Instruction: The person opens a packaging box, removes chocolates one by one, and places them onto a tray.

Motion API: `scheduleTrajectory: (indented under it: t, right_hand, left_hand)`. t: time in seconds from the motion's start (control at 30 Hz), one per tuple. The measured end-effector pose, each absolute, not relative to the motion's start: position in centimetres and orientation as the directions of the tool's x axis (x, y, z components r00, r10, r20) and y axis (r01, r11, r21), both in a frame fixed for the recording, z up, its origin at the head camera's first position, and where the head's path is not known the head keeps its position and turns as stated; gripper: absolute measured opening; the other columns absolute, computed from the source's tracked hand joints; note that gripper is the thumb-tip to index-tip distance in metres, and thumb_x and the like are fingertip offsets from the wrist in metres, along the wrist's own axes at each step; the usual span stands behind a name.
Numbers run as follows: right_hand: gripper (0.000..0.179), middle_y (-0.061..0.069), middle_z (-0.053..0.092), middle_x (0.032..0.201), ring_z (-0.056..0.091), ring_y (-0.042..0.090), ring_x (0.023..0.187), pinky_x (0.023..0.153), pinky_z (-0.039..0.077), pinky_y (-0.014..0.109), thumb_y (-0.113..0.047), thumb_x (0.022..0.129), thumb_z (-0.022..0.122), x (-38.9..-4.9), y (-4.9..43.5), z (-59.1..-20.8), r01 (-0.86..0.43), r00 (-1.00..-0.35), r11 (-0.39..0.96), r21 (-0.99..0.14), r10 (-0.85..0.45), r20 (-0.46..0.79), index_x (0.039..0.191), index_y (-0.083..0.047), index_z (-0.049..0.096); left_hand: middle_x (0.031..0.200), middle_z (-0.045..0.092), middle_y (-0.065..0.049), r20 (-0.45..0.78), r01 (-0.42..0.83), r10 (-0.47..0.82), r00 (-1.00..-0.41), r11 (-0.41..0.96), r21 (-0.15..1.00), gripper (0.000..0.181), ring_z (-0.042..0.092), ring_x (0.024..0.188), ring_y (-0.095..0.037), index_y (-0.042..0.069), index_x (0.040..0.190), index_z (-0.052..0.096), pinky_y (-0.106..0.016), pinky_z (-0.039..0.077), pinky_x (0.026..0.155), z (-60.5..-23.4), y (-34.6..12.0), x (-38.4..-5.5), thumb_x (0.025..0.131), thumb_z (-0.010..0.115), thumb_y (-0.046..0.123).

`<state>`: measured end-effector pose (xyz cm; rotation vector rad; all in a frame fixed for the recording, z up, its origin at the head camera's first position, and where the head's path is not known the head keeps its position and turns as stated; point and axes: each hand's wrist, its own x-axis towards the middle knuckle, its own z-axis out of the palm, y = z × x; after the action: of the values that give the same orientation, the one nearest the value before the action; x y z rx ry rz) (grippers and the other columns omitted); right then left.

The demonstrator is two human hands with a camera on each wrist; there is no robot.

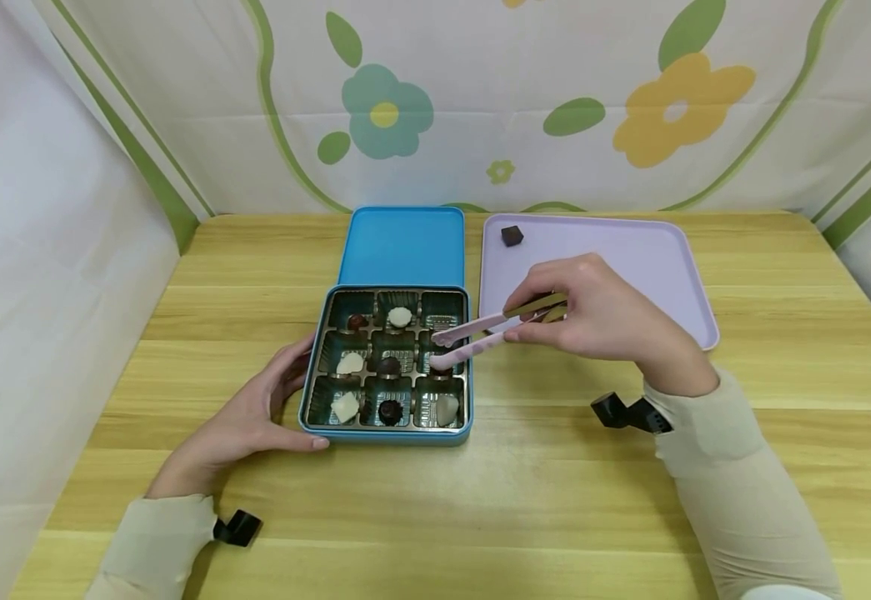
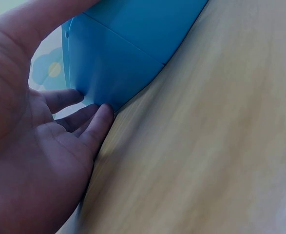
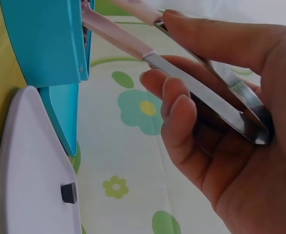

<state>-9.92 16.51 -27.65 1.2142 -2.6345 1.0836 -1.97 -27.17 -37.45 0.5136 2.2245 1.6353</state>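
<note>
A white cloth printed with green, teal and orange flowers and leaves hangs along the far edge of the wooden table. At the far right of the tabletop lies a lilac tray. Left of it stands a blue box, its inside divided into nine compartments, with a blue lid just beyond its far side. The left hand is spread round the box's near-left corner, thumb along the near side and fingers against the left. The right hand pinches the metal handle of the tongs between thumb and fingers; their pink tips stand apart over the right compartment of the middle row. Whether they touch the dark piece partly hidden there, I cannot tell. White pieces sit in the far-middle, middle-left and near-left compartments, dark ones at the centre and near-middle, a reddish-brown one far left, a greyish one near right. A dark cube rests in the tray's far-left corner.
</note>
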Motion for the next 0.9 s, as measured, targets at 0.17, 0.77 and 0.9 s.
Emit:
scheduleTrajectory:
  t: [0.17, 0.77, 0.9]
  right_hand:
    - [0.014, -0.006, 0.078, 0.087, 0.068, 0.002, 0.073, 0.065, 0.058, 0.023, -0.009, 0.085, 0.092, -9.8, 15.9, -28.0, -0.676, -0.695, 0.456, -0.579, -0.656, 0.295, 0.095, -0.016, 0.085]
    - [0.010, -0.002, 0.078, 0.087, 0.067, 0.004, 0.072, 0.065, 0.059, 0.028, -0.009, 0.085, 0.091, -9.7, 14.2, -28.3, -0.727, -0.647, 0.453, -0.516, -0.705, 0.291, 0.093, -0.012, 0.085]
    - [0.011, -0.006, 0.076, 0.085, 0.068, 0.003, 0.071, 0.064, 0.059, 0.026, -0.008, 0.085, 0.091, -9.8, 14.5, -28.5, -0.715, -0.655, 0.437, -0.545, -0.691, 0.306, 0.092, -0.013, 0.085]
  left_hand:
    - [0.177, 0.023, -0.008, -0.066, 0.083, 0.470, -0.880, 0.288, 0.954, 0.127, 0.038, 0.155, -0.017, 0.029, 0.174, 0.017, -0.007, 0.034, 0.118, -37.4, -27.2, -1.9, 0.077, 0.094, -0.002]
    - [0.176, 0.025, -0.008, -0.063, 0.086, 0.465, -0.883, 0.292, 0.952, 0.127, 0.043, 0.148, -0.003, 0.029, 0.174, 0.018, -0.007, 0.036, 0.116, -37.3, -27.3, -2.1, 0.076, 0.094, -0.003]
    - [0.175, 0.028, -0.011, -0.068, 0.082, 0.466, -0.882, 0.294, 0.952, 0.127, 0.042, 0.147, -0.003, 0.027, 0.174, 0.018, -0.007, 0.036, 0.116, -37.4, -27.3, -1.9, 0.076, 0.094, -0.003]
